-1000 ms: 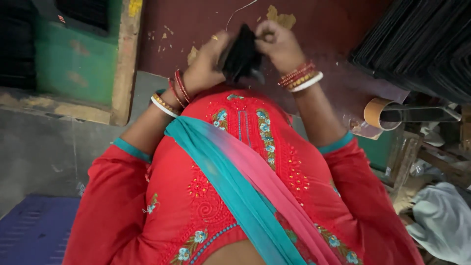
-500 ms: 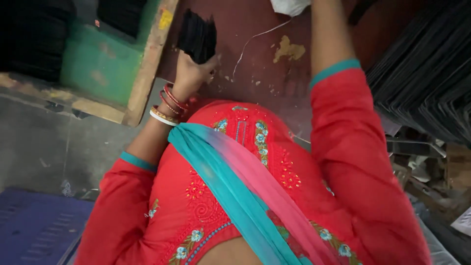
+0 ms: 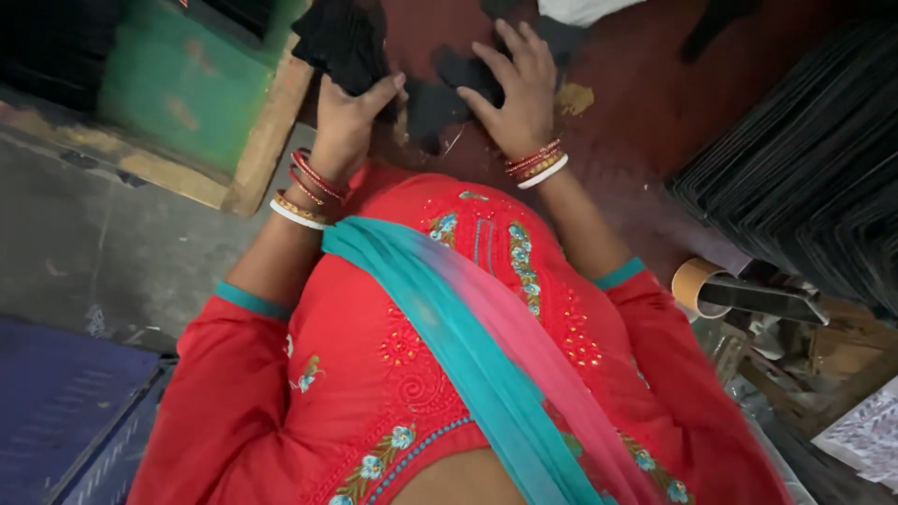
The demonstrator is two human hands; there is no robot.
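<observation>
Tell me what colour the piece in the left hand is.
Black; the piece in the left hand shows best in the head view.

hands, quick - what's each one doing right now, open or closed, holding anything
Left hand: closed on a black fabric piece, lifted off the red table.
Right hand: open, fingers spread, pressing on flat black pieces.

Black fabric bundle (image 3: 344,42) gripped upright at table's left edge, flat black piece (image 3: 447,89), possibly fabric, lying beside it
</observation>
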